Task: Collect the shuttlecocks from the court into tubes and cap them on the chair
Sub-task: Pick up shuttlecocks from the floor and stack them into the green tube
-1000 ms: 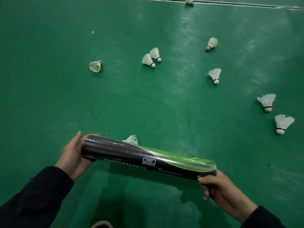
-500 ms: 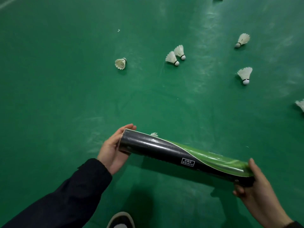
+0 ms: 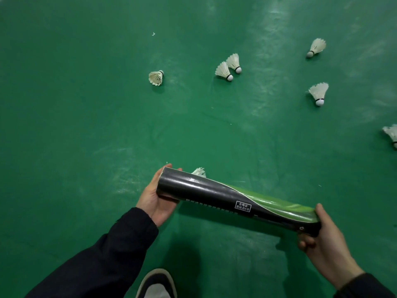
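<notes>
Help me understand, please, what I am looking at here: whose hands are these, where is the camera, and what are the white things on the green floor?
No machine here: a person wears a camera on the head, looking down at their own hands. The left hand cups one end of a black and green shuttlecock tube; the right hand grips the other end. Below is the green court floor. White feather shuttlecocks lie on it: one alone, a touching pair, others to the right, and one half hidden behind the tube. The person's shoe shows at the bottom.
</notes>
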A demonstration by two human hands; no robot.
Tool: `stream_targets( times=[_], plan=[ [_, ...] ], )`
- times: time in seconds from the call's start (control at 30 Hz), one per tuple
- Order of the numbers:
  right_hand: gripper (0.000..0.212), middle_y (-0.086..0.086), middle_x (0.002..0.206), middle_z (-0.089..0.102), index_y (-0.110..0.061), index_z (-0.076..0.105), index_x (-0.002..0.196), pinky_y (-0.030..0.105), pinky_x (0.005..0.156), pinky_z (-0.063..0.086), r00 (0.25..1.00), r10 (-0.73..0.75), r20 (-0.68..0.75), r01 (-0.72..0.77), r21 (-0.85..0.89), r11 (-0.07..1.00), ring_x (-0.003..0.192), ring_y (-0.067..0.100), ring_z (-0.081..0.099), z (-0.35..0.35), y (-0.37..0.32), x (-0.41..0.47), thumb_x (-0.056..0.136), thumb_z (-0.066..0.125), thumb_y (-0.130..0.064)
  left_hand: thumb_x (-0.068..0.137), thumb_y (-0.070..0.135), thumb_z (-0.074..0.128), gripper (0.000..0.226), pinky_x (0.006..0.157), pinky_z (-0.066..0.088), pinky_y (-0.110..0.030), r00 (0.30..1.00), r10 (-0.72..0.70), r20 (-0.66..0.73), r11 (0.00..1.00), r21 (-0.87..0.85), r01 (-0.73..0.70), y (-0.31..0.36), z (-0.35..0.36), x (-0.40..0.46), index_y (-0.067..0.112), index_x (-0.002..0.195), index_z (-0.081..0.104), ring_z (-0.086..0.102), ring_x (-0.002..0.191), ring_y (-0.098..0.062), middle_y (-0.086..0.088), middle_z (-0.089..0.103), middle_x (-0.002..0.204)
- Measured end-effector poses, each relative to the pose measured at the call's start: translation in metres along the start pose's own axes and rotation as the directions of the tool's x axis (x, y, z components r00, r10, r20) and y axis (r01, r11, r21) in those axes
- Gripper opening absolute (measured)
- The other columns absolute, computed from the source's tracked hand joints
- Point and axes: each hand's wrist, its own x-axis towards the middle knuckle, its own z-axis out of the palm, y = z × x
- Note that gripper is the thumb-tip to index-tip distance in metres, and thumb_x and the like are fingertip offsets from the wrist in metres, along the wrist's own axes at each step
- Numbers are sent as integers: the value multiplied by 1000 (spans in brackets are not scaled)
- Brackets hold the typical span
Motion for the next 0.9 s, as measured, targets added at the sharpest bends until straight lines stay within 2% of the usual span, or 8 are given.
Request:
stream_targets(
  times=[0.2,0.37,0.43,0.5,0.6,0.73,0.83,0.9],
  plan=[
    [36,-4,62,52,-25,58,87,19,34,34,1000,19,11,-20,24,1000,33,7,30,1,-1,11,79,61,-60,108,28,42,34,102,49,-51,995,-35,97,999,-20,37,2,16,-13,11,125,67,64,115,-32,-15,69,129],
    [35,-5,63,56,-26,59,82,18,33,32,1000,-14,-20,16,113,993,32,6,28,-5,0,13,72,63,-59,89,21,75,32,114,41,-59,975,-20,220,999,-20,25,-1,21,-13,16,121,71,55,131,-37,-16,66,133],
    [35,-5,65,57,-25,57,82,18,33,31,1000,-14,-27,18,129,991,32,5,28,-5,1,14,73,63,-58,96,19,70,22,110,47,-58,982,-19,188,995,-96,38,-8,19,-9,19,117,70,54,135,-39,-17,66,131],
    [41,-6,62,55,-25,56,81,18,32,29,1000,-6,-25,9,139,990,32,5,27,-4,6,15,65,70,-60,107,18,52,19,99,55,-54,993,0,119,986,-168,20,-17,18,-7,18,114,70,65,121,-36,-16,70,121],
    [47,-6,55,49,-23,55,81,18,31,28,998,21,-63,-13,129,992,30,5,27,-1,16,14,59,73,-61,108,17,49,21,96,57,-56,996,33,78,983,-181,-19,-21,20,-9,18,107,70,73,103,-33,-16,71,111],
    [33,-5,61,45,-24,52,80,17,32,29,991,107,-81,-95,138,986,30,5,26,-6,18,18,95,57,-53,100,26,59,19,111,47,-56,993,90,81,995,36,-93,-15,29,-12,14,111,68,62,115,-33,-15,67,116],
    [39,-6,60,50,-23,54,80,19,33,31,997,66,-49,-58,144,988,31,6,27,-8,10,21,74,70,-58,99,23,58,29,105,48,-49,988,142,55,965,214,-150,-4,30,-7,6,121,68,61,112,-30,-17,70,121],
    [48,-7,57,51,-23,56,78,20,34,31,998,11,-67,-1,162,987,32,7,26,-8,6,23,53,73,-61,99,17,57,32,95,50,-44,994,66,93,965,248,-87,9,30,-5,-1,124,65,61,108,-30,-18,70,119]
  ],
)
